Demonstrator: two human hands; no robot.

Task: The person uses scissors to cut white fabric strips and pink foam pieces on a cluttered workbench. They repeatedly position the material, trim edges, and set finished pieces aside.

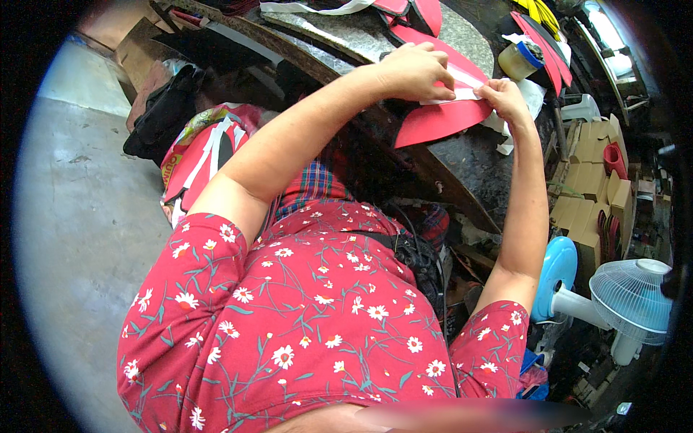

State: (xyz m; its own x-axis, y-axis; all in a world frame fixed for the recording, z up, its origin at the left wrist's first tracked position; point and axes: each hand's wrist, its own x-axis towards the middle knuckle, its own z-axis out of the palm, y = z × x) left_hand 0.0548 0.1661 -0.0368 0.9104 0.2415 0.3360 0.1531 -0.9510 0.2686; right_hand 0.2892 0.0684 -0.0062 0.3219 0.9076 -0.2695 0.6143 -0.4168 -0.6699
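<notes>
A red curved flat piece with a white strip along it lies over the edge of the dark workbench. My left hand is bent over the piece, its fingers curled down and closed at the white strip. The fingertips are partly hidden. Pinched between the thumb and fingers of my right hand is the strip's right end, at the red piece's edge. Further red pieces lie at the far side of the bench, next to a grey stone-like slab.
A jar with yellowish contents stands right of the slab, near another red piece. A bag with red pieces and white strips sits at my left. Cardboard boxes and a blue-white fan stand at the right.
</notes>
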